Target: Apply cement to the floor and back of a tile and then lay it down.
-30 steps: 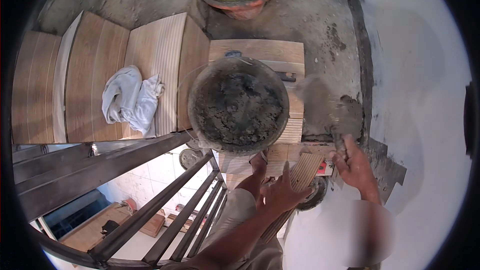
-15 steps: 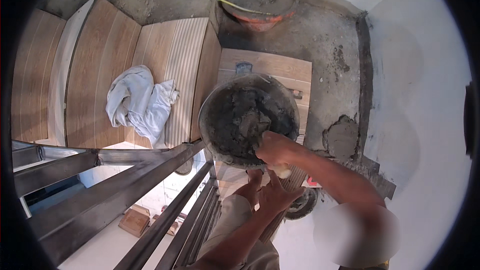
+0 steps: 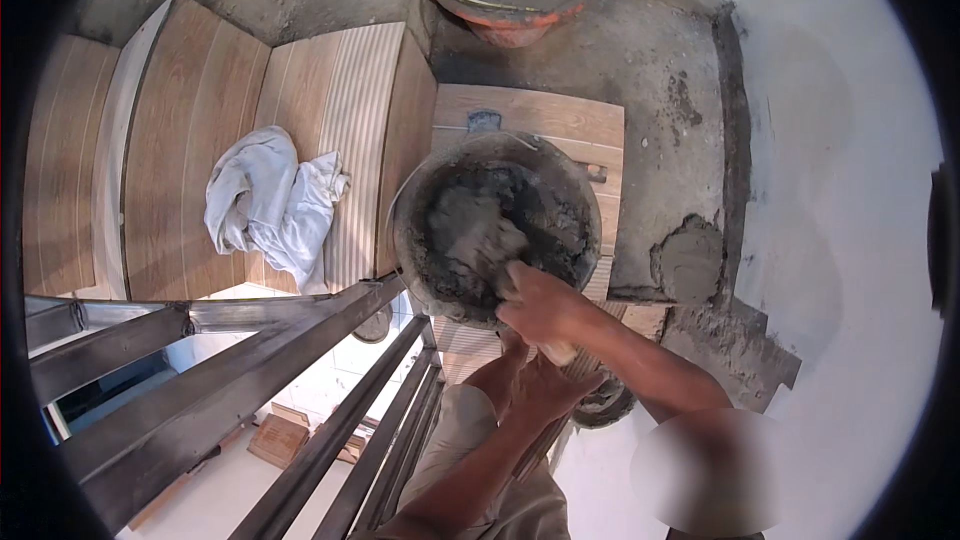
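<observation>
A dark bucket (image 3: 408, 265) of wet grey mortar (image 3: 545, 205) stands on a wood-look tiled step in front of me. My right hand (image 3: 545, 310) reaches over its near right side, closed round a trowel whose pale handle end (image 3: 560, 352) pokes out below the fist. The trowel's blade is in the bucket, smeared or covered with mortar, so its outline is hard to make out. My left hand (image 3: 548, 388) is below the bucket's near rim beside my bare foot, thumb stretched out to the right and apart from the fingers, which are partly hidden. Nothing shows in it.
A white cloth (image 3: 265, 205) lies on the tiled stairs (image 3: 190, 150) at left. Metal railing bars (image 3: 240, 365) run along the lower left, above a lower floor. An orange bucket (image 3: 510, 32) filled with grey material stands at the back. At right is a white wall (image 3: 840, 240).
My right hand has shifted slightly left with the trowel, and the mortar round the blade has been stirred leftward. My left hand has moved a little, its fingers less spread.
</observation>
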Demonstrator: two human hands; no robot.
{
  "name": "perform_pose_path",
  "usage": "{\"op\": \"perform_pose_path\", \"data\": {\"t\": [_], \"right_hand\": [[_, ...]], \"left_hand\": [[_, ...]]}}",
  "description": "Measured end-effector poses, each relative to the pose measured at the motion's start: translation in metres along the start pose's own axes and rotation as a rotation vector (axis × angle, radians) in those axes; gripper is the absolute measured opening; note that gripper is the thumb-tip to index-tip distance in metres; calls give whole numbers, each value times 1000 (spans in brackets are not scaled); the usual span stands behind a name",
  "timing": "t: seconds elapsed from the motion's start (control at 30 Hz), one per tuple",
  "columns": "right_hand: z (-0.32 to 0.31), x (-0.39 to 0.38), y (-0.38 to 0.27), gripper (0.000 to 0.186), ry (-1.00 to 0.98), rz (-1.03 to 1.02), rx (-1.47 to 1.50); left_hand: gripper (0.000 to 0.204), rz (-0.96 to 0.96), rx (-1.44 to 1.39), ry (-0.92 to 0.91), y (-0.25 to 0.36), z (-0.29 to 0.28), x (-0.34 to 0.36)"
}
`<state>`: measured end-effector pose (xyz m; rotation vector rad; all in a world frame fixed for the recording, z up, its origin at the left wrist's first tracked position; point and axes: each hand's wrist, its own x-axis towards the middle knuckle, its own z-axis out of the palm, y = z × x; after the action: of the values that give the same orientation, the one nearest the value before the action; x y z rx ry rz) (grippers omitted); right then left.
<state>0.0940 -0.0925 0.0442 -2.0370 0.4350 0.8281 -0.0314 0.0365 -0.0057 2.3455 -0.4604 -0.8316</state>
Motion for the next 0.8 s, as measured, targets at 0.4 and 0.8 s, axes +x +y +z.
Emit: {"op": "perform_pose_path", "data": {"t": [0.4, 0.8], "right_hand": [[-24, -44, 55, 32, -212, -96, 769], [-41, -182, 175, 47, 507, -13, 537]], "left_hand": [[111, -34, -28, -341, 53, 33, 0], [101, -150, 108, -538, 55, 56, -8]]}}
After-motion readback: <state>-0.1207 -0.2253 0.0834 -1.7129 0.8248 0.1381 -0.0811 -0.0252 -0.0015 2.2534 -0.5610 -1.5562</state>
